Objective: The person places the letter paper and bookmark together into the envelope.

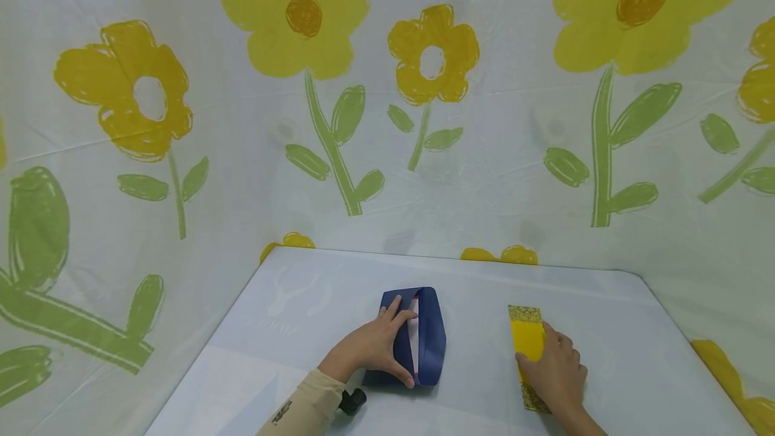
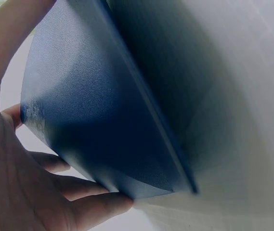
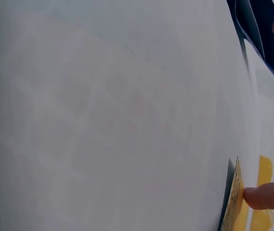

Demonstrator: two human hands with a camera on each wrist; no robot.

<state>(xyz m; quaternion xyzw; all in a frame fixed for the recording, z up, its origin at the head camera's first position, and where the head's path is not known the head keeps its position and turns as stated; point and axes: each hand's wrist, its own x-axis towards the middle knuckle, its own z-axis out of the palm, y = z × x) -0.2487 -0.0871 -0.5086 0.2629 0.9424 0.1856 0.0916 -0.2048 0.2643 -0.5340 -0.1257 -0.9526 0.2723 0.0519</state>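
A dark blue envelope [image 1: 432, 342] is in my left hand [image 1: 371, 347], which grips it across its width, thumb at the near edge and fingers toward the far edge. Its flap is folded out to the right, and a white insert [image 1: 414, 342] with pink at its ends shows in the opening. The left wrist view has the envelope's blue face [image 2: 93, 106] tilted up from the table, the fingers along its edge. To the right, my right hand [image 1: 558, 367] holds a yellow card [image 1: 528, 338] with speckled gold ends by its sides. The right wrist view shows the thumb [image 3: 267, 195] against the card.
Both hands are over a white table [image 1: 478, 382] with rounded corners. A white cloth [image 1: 502, 173] printed with yellow flowers surrounds it at the back and sides. A small black object [image 1: 352, 401] is beside the left wrist.
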